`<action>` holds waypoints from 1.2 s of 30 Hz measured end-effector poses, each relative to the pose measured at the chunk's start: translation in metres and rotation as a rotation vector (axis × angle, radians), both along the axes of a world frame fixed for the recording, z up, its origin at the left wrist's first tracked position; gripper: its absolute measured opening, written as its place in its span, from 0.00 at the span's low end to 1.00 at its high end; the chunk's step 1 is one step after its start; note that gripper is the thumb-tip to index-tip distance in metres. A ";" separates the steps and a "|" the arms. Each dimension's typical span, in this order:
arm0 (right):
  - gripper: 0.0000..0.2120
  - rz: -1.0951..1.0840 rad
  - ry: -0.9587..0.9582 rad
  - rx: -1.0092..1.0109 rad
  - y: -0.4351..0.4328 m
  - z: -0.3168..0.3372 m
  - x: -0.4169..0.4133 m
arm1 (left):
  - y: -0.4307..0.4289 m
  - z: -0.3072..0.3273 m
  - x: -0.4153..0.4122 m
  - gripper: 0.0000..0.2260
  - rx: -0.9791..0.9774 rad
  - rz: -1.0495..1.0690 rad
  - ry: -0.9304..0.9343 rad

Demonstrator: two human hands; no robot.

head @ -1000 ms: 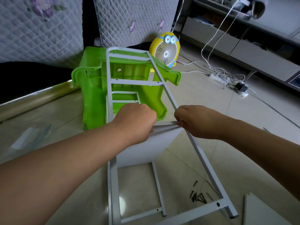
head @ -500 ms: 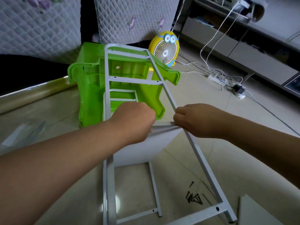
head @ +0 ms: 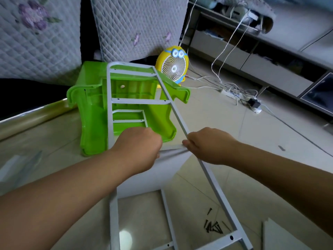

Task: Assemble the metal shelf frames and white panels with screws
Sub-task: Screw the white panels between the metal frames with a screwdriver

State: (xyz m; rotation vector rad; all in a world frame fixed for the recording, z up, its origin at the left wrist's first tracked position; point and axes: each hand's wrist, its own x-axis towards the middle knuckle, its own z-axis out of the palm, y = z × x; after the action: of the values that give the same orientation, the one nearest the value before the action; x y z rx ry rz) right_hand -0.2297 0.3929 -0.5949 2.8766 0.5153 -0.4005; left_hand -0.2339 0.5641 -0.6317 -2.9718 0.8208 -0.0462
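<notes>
A white metal ladder-shaped shelf frame [head: 173, 112] leans tilted from the floor up onto a green plastic stool. A white panel [head: 158, 170] stands under the frame's middle rung, its top edge at the rung. My left hand [head: 138, 147] is closed over the rung and the panel's top edge at the left. My right hand [head: 207, 144] pinches the rung's right end where it meets the side rail. What the fingers hold underneath is hidden. A second frame [head: 167, 213] lies lower behind the panel. Several black screws [head: 212, 226] lie on the floor.
The overturned green stool [head: 93, 120] props the frame. A yellow fan [head: 173, 66] stands behind it. Cables and a power strip [head: 234, 94] run along the floor at right. Another white panel [head: 281, 237] lies at bottom right. Clear plastic wrap [head: 19, 159] lies at left.
Both hands keep their grip at the rung and panel edge. The view has shifted slightly; the frame and panel look unmoved.
</notes>
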 end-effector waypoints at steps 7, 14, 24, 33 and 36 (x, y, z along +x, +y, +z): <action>0.19 -0.311 -0.093 0.357 -0.088 -0.037 -0.023 | -0.003 0.005 -0.010 0.12 0.037 0.110 -0.038; 0.19 -0.614 0.292 0.115 -0.166 -0.174 -0.092 | -0.049 0.003 -0.015 0.15 -0.227 0.006 -0.143; 0.11 -0.871 0.220 0.117 -0.205 -0.261 -0.129 | -0.052 -0.024 0.004 0.17 -0.501 -0.053 -0.103; 0.14 -0.900 0.130 0.092 -0.209 -0.284 -0.154 | -0.055 -0.021 -0.005 0.18 -0.587 0.014 -0.100; 0.14 -0.861 0.091 0.071 -0.213 -0.286 -0.154 | -0.056 -0.019 -0.008 0.19 -0.641 0.025 -0.083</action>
State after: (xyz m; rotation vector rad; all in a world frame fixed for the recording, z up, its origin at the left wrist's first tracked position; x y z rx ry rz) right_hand -0.3833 0.1795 -0.8807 3.0059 -0.7535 -0.6300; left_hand -0.2420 0.5078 -0.6508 -3.5283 0.8946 -0.5228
